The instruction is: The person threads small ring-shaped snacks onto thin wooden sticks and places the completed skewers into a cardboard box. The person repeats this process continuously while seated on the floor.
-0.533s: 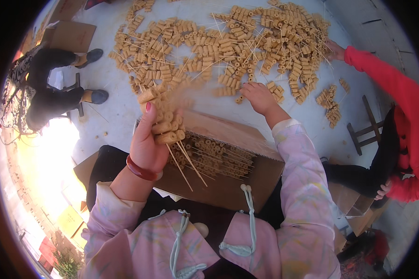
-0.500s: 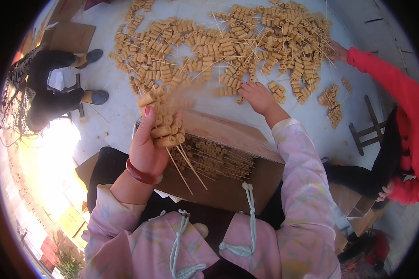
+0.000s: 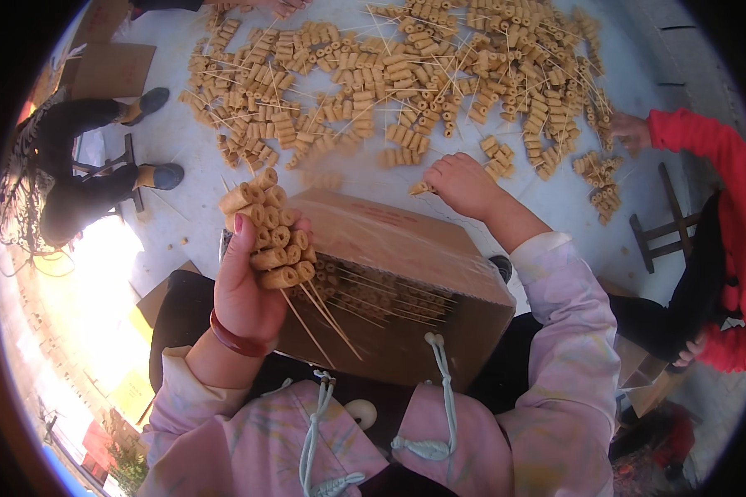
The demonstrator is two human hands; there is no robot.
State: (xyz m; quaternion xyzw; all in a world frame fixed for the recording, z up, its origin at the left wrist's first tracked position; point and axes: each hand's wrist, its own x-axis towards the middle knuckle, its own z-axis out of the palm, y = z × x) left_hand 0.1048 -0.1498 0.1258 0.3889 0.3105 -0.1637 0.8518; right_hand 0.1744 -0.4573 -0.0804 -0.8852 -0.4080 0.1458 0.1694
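Observation:
My left hand [image 3: 249,298] is closed around a bunch of skewers of tan hollow rolls [image 3: 269,236], their bare stick ends pointing down toward me. Below and right of it, an open cardboard box [image 3: 423,224] holds many more such skewers [image 3: 373,290], lying with their sticks toward me. Beyond the box, my right hand [image 3: 464,186] has its fingers bent and pressed together over a tan roll skewer [image 3: 421,189]. Only a short end of that skewer shows past the fingertips.
A wide spread of roll skewers [image 3: 406,74] covers the pale surface ahead. At right a red-sleeved person's hand [image 3: 630,132] touches the pile's edge; another person's hand [image 3: 282,7] shows at the top. A seated person's shoes [image 3: 167,176] and a cardboard box [image 3: 112,70] are at left.
The view has shifted a little. My right hand has drawn slightly back from the pile, with a skewer end at its fingertips. My left hand still grips its bunch. Another hand has appeared at the top.

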